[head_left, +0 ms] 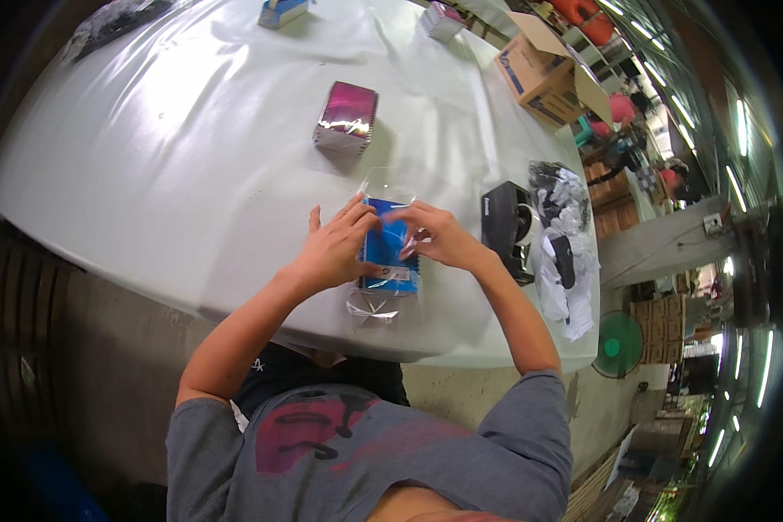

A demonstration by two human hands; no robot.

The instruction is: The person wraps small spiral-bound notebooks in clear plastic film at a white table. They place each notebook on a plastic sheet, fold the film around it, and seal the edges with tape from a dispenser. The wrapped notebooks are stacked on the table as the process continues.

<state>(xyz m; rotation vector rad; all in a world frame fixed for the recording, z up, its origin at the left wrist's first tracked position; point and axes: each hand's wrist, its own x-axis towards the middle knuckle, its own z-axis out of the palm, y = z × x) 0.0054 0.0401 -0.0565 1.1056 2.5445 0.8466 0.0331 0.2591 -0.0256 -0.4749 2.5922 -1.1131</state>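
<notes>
A blue spiral-bound notebook (384,248), perhaps a stack of them, lies in clear plastic film (372,309) near the table's front edge. Loose film sticks out at both its far and near ends. My left hand (335,244) rests over the left side with its fingers spread, the thumb down by a pale label. Over the right edge, my right hand (439,235) has its fingers curled together, partly smeared by motion. Something shiny shows at those fingertips, too small to name. Farther off stands a magenta-topped notebook stack (350,109), with spiral binding along its side.
To the right sit a black tape dispenser (505,228) with a white roll and a heap of crumpled plastic (565,244). An open cardboard box (539,78) stands at the far right. Smaller packs, one blue (282,12) and one purple (442,21), lie on the white-covered table (191,157).
</notes>
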